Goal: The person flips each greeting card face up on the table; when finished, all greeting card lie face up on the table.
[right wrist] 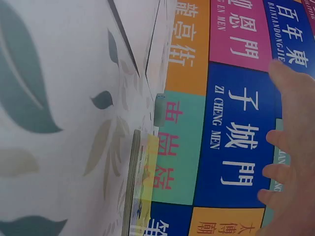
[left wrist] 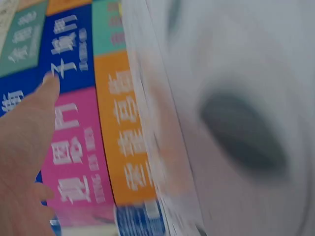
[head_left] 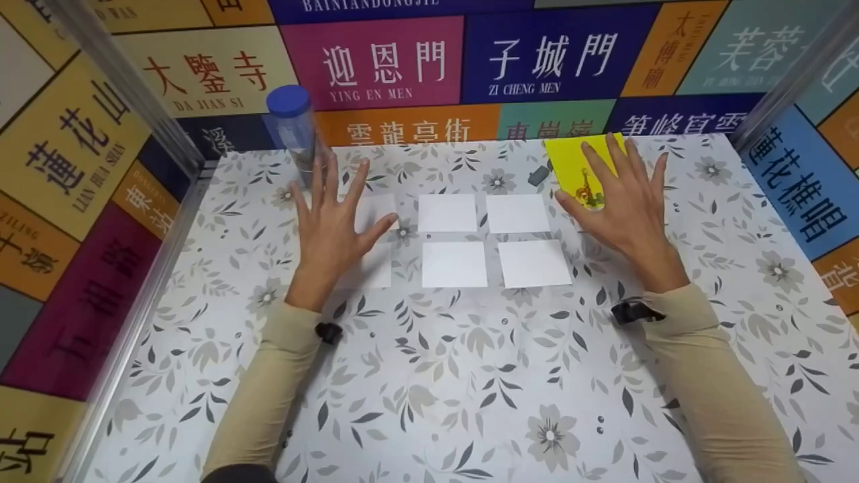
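My left hand (head_left: 329, 225) is spread open above white cards (head_left: 376, 268) at the left and partly hides them. Between the hands, several more white cards (head_left: 453, 263) lie flat in two rows. With its fingers spread too, my right hand (head_left: 624, 201) is over a yellow picture card or booklet (head_left: 570, 161) with a giraffe on it. The right wrist view shows the right fingers (right wrist: 278, 172) raised off the tabletop, with a thin stack (right wrist: 131, 184) lying before the yellow piece. Neither hand holds anything.
A clear bottle with a blue cap (head_left: 290, 100) stands behind my left hand. A small grey block (head_left: 539, 176) lies beside the yellow piece. The leaf-patterned tabletop (head_left: 429, 376) is bounded by panels (head_left: 376, 67) with Chinese lettering at the back and sides.
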`<act>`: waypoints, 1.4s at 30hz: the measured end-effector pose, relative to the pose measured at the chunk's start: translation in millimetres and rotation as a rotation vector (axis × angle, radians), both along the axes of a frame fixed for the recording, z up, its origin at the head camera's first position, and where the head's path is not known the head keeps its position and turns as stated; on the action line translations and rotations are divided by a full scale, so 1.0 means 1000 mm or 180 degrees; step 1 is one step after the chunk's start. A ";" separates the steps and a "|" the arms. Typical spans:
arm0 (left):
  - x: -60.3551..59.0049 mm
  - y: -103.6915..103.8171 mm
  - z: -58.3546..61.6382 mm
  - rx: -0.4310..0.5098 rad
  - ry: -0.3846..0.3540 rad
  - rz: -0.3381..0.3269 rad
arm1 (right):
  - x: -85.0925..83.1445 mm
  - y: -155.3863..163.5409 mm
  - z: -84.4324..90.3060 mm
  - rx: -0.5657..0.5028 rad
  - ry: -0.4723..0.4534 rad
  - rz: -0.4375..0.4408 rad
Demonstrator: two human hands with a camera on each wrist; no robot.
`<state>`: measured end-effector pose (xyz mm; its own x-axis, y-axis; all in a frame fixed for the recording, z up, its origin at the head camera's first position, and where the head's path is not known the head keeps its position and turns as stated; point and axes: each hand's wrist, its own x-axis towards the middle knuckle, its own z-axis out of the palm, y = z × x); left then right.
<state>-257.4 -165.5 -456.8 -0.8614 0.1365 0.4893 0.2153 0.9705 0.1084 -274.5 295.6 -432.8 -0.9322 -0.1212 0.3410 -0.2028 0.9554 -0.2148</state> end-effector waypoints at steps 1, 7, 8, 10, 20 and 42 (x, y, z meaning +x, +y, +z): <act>0.003 0.006 0.001 0.0069 -0.0056 -0.0070 | 0.003 -0.001 -0.001 -0.0046 -0.0016 0.0044; 0.016 0.046 0.007 0.0346 -0.0185 -0.0706 | 0.020 -0.006 -0.005 -0.0170 -0.0446 0.0293; 0.018 0.052 0.007 0.0361 -0.0201 -0.0812 | 0.022 -0.006 -0.005 -0.0179 -0.0533 0.0329; 0.020 0.063 0.006 0.0337 -0.0286 -0.1003 | 0.026 -0.008 -0.007 -0.0207 -0.0730 0.0384; 0.023 0.114 -0.014 0.0081 -0.0956 -0.1893 | 0.033 -0.014 -0.019 -0.0400 -0.1566 0.0919; 0.010 0.172 -0.013 -0.0083 -0.1833 -0.2047 | 0.034 -0.014 -0.027 -0.0092 -0.1882 0.1261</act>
<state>-247.9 6.4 -469.9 -0.7259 0.6878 -0.0098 0.6422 0.6827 0.3487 -240.7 282.1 -459.4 -0.8498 -0.4877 -0.2000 -0.3752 0.8262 -0.4203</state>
